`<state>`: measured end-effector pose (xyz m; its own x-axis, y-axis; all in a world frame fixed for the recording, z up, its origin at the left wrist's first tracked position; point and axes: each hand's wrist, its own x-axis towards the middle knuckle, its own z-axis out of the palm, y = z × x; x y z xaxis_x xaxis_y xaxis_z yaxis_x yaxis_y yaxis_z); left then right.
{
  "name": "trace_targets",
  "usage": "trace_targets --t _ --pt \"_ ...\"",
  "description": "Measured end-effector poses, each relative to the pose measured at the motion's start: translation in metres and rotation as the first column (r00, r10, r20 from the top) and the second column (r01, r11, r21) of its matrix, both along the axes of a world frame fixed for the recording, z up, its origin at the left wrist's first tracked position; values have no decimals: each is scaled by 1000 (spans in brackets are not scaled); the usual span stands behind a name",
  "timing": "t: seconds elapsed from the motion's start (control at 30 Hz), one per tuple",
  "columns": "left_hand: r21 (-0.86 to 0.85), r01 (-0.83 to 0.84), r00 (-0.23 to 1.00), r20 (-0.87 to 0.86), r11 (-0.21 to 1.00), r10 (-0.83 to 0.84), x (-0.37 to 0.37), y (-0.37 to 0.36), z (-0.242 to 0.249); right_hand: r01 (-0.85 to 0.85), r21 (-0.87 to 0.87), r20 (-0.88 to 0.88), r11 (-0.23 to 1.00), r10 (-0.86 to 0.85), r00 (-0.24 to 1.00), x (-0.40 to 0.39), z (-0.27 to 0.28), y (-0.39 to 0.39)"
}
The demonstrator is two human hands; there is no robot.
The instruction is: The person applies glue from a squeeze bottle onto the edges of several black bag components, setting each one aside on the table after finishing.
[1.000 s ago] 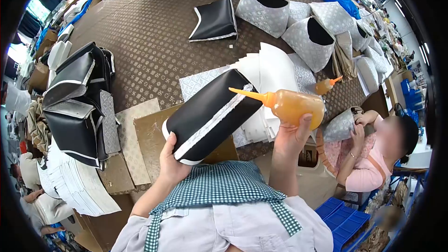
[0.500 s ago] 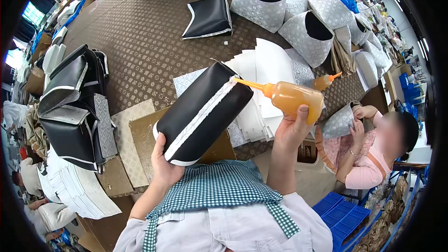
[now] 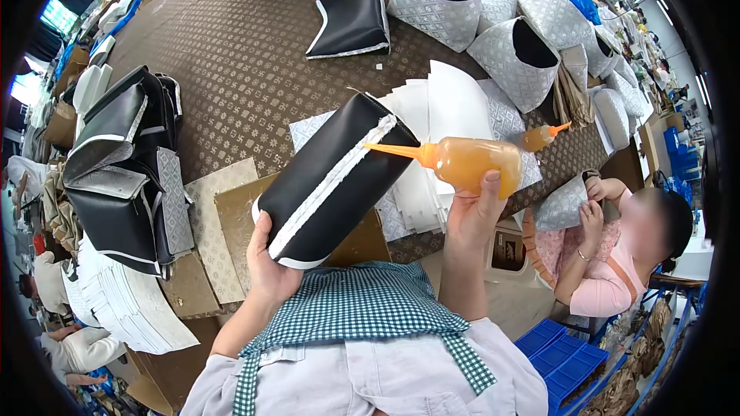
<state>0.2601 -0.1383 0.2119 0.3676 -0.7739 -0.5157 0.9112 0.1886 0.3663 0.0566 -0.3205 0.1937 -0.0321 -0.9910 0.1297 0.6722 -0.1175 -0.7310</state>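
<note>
My left hand (image 3: 275,268) grips the near end of a black leather-like cover (image 3: 320,166), shaped like a flattened tube and tilted up to the right. A white frayed seam strip (image 3: 320,194) runs along its face. My right hand (image 3: 472,219) is wrapped round a squeeze bottle (image 3: 476,165) of amber liquid, held sideways. Its long orange nozzle (image 3: 393,150) points left, with the tip at the strip's upper part. Beneath the cover's far end lie white sheets (image 3: 455,100) and patterned silver-grey pieces.
Black covers (image 3: 116,177) are piled at the left beside stacked white strips (image 3: 131,300). Silver-patterned covers (image 3: 512,62) stand at the back right near a second amber bottle (image 3: 539,137). A person (image 3: 609,254) at the right handles a silver piece.
The nozzle tip has moved left and slightly down along the white strip, away from its far end. The bottle has shifted left with my right hand. My left hand keeps its hold.
</note>
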Motion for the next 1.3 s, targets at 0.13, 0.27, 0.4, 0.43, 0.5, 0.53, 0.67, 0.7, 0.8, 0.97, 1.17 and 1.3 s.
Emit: trace_targets --t 0.13,0.27,0.4,0.43,0.5,0.53,0.67,0.7,0.8,0.97,1.17,1.3 --pt "-10 16 999 28 1000 -16 -1 0 3 67 -10 -18 998 -67 998 2 5 -3" --pt "-20 21 1000 3 1000 -21 -3 -1 5 64 -2 -32 998 -64 997 0 -1 -1" --pt "-26 15 1000 8 1000 -15 -5 -4 7 -42 27 1 999 42 999 9 7 16" --pt "-25 14 1000 2 1000 -14 -5 -5 8 -47 29 5 999 46 999 12 6 21" --pt "-46 7 1000 -2 999 -7 -5 -6 10 -64 24 4 998 64 998 14 6 28" --pt "-45 1 1000 -11 999 -1 -5 -7 10 -78 19 -1 997 78 997 15 5 31" --pt "-34 -18 1000 -15 999 18 -5 -9 13 -27 -27 -24 999 26 999 16 11 29" --pt "-33 -17 1000 -20 999 16 -5 -10 13 -32 -26 -27 999 31 999 16 11 28" --pt "-55 -22 999 -34 998 20 -7 -12 14 -65 -26 -39 998 64 997 15 9 26" --pt "-69 -56 998 -47 996 53 -7 -17 17 -172 -47 -47 984 170 984 26 10 47" --pt "-40 -56 998 -30 998 55 -9 -19 23 -174 -48 -57 984 171 984 27 17 52" --pt "-56 -45 998 -48 997 42 -10 -21 23 -211 -45 -112 977 205 972 28 17 59"
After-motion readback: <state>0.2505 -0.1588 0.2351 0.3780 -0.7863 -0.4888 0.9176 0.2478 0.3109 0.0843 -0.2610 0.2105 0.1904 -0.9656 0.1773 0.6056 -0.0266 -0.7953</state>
